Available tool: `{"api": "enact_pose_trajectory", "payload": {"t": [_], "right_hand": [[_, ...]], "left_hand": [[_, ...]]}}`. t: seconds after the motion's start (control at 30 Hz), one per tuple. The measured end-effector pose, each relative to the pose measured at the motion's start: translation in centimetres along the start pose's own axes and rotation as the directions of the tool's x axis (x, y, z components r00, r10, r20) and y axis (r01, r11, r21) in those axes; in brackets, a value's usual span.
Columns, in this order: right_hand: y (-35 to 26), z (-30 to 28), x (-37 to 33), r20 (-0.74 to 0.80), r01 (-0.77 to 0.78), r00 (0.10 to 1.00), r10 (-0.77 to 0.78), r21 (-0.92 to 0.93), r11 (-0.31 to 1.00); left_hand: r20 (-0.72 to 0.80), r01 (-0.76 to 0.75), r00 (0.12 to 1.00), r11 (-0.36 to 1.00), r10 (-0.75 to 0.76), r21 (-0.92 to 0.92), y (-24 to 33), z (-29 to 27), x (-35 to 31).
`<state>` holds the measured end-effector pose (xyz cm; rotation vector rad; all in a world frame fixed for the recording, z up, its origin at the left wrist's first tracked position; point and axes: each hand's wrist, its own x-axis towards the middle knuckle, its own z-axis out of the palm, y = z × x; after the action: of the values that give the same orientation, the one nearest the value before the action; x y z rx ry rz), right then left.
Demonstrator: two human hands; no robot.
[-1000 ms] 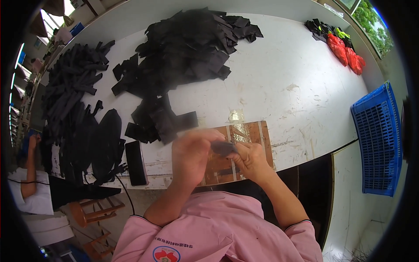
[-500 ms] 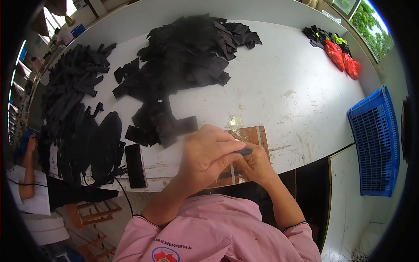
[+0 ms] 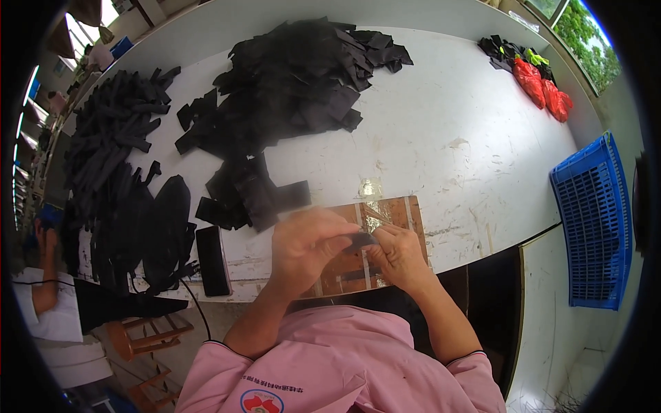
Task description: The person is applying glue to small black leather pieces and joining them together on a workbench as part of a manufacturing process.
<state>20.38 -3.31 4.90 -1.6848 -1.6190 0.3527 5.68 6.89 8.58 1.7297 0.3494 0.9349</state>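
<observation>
A small black fabric piece [image 3: 359, 241] is stretched between my two hands, over a brown board [image 3: 345, 265] with pale strips at the table's near edge. My left hand [image 3: 303, 244], a little blurred, pinches its left end between thumb and fingers. The other end is gripped by my right hand [image 3: 401, 256], thumb pressed against bent fingers. A thin pointed thing [image 3: 376, 215] sticks out beyond the right fingers; its kind cannot be made out. Just past my left hand lie several flat black fabric pieces [image 3: 255, 193].
Beyond is a big heap of black pieces [image 3: 289, 82]; rolled black strips [image 3: 113, 127] are piled left. A phone [image 3: 214, 261] lies by my left forearm, a cable [image 3: 200, 310] beside it. Red bags [image 3: 529, 82] sit far right, near a blue basket [image 3: 593, 220]. Another person's arm [image 3: 47, 268] shows left.
My hands have moved apart, the left one shifting left and slightly down. More of the black fabric piece and of the board now shows between them.
</observation>
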Motion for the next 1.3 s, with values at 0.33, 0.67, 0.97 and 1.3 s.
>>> {"api": "enact_pose_trajectory", "payload": {"t": [0.33, 0.67, 0.97, 1.3], "right_hand": [[-0.2, -0.2, -0.4, -0.011, 0.0, 1.0, 0.0, -0.023, 1.0], [0.1, 0.7, -0.1, 0.009, -0.038, 0.999, 0.037, 0.086, 0.996], [-4.5, -6.2, -0.6, -0.437, 0.164, 0.893, 0.104, 0.532, 0.831], [5.9, 3.9, -24.7, -0.33, -0.721, 0.417, 0.847, 0.448, 0.53]], "left_hand": [[0.067, -0.006, 0.998, 1.0, 0.006, 0.0, 1.2, 0.6, 1.0], [0.021, -0.045, 0.999, 0.994, 0.047, -0.101, -0.3, 0.7, 0.2], [-0.564, 0.408, 0.825, 0.71, -0.018, 0.574, -10.3, -3.9, -3.6], [-0.69, 0.656, 0.719, 0.407, -0.08, 0.636, -13.5, -8.8, -3.9]]}}
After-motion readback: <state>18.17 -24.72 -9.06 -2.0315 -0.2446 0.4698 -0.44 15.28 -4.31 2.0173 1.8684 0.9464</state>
